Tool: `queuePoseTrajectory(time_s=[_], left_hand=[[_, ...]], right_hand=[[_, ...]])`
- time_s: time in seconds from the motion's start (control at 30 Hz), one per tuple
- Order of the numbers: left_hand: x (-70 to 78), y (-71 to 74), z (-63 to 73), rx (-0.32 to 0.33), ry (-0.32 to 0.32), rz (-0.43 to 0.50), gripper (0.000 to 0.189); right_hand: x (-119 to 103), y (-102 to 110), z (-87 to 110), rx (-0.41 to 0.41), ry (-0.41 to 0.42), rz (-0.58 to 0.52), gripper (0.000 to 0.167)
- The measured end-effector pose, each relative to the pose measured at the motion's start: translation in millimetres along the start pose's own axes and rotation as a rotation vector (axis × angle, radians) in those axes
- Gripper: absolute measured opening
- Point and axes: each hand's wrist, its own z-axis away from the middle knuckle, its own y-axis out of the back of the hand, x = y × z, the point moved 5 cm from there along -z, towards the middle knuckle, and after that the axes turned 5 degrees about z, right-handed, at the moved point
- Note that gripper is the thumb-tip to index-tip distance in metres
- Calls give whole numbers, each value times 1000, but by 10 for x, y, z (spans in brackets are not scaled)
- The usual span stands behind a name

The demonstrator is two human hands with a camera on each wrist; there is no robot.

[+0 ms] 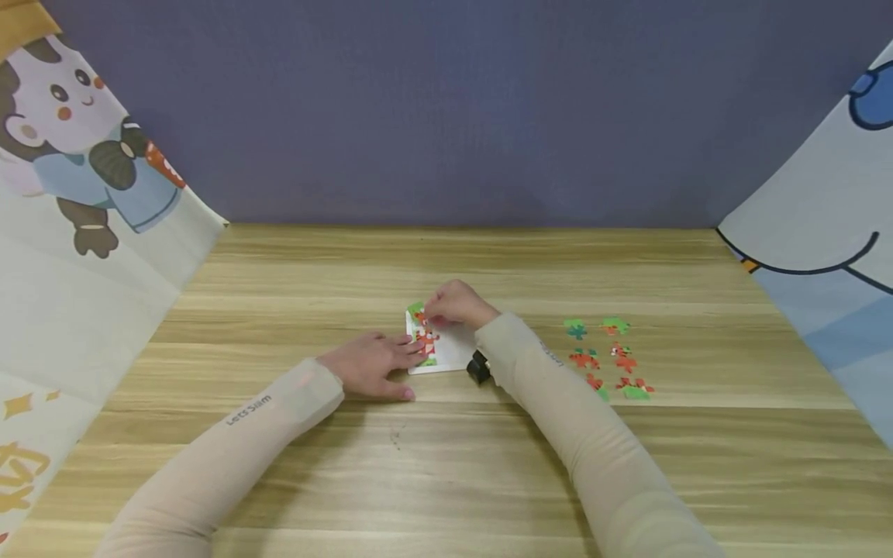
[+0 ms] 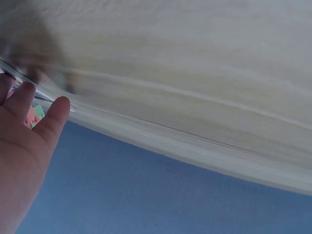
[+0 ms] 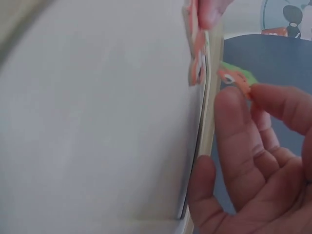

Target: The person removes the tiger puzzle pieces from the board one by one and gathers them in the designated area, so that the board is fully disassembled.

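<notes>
A white puzzle tray (image 1: 453,350) lies at the middle of the table, with orange-and-green puzzle pieces (image 1: 427,341) along its left side. My left hand (image 1: 370,364) comes in from the left, its fingers spread and their tips resting over these pieces and the tray's left edge. Above the tray's upper left part is my right hand (image 1: 456,302). Between thumb and finger it pinches a puzzle piece (image 3: 236,77), orange with a green edge and a white eye spot. In the right wrist view this piece is held up off the tray surface.
Several loose puzzle pieces (image 1: 625,358) lie in two columns on the table (image 1: 446,480), right of the tray and close to my right forearm. A black device (image 1: 478,368) sits at my right wrist. A dark blue partition (image 1: 446,116) stands along the table's back edge.
</notes>
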Motion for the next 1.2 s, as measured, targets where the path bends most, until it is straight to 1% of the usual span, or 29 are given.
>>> queuePoseTrajectory(time_s=[0.13,0.2,0.37,0.43,0.53,0.67,0.73,0.8,0.93,1.03,1.2], left_hand=[[6,0,-5,-3,-5,-1,68],[17,12,-9,7,-26,-10,67],[44,84,-35,72,-95,-14,58],[41,116,-58,100,-105,-13,56],[5,147,-104,125,-70,-26,54],[-64,180,-173,136,31,-89,56],[-102,190,-216,131,77,-115,59],[-140,194,-259,107,116,-129,63],[-193,193,-336,49,152,-105,71],[-204,206,-375,14,159,-69,77],[-226,223,-424,-32,168,-28,85]], right_hand=[[19,7,13,1,15,-33,8],[31,21,19,9,23,-23,8],[60,64,45,13,25,-14,7],[79,83,53,10,22,-15,7],[115,111,54,-2,28,-16,8],[171,143,56,-40,28,-47,8],[203,165,64,-56,19,-56,7],[226,190,77,-63,16,-56,8],[269,244,107,-75,22,-57,8],[303,293,141,-91,27,-81,9],[390,445,213,-85,30,-124,13]])
